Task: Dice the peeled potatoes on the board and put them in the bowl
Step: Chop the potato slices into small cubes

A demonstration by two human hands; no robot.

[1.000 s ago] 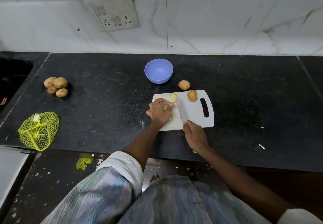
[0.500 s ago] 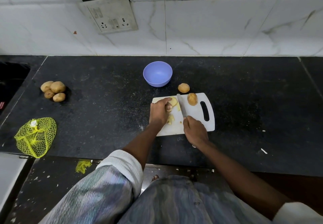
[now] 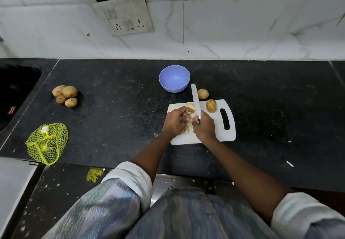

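Presently, by size:

- Counter (image 3: 261, 108): dark stone; carries everything listed and runs back to a tiled wall with a socket plate (image 3: 125, 14).
- Board (image 3: 220, 136): white, lying flat near the front edge, handle slot to the right; probably set there so both hands reach it without stretching.
- Net bag (image 3: 46, 143): yellow, slack, on the counter's left, well apart from the board.
- Bowl (image 3: 174, 78): lilac, upright, just beyond the board's far edge; nothing shows inside it, so no dice moved over yet, I judge. Close placing suits a short carry.
- Spare potatoes (image 3: 65, 95): four, skins on, heaped at far left; no obstacle.
- Left hand (image 3: 174, 122): fingers curled over the cut potato (image 3: 190, 107), pinning it to the board; fingertips bent in, likely to stay clear of the edge.
- Right hand (image 3: 204, 128): wrapped round the handle of the knife (image 3: 195, 100), blade pointing away toward the bowl, beside the left fingers.
- Cut potato: pale, partly hidden under the left hand; loose pieces (image 3: 187, 126) lie between the hands. How many, cannot tell.
- Whole potato (image 3: 211, 105): brown, on the board right of the blade; waiting its turn.
- Stray potato (image 3: 203, 93): on the counter just beyond the board, near the bowl; could crowd the transfer path.
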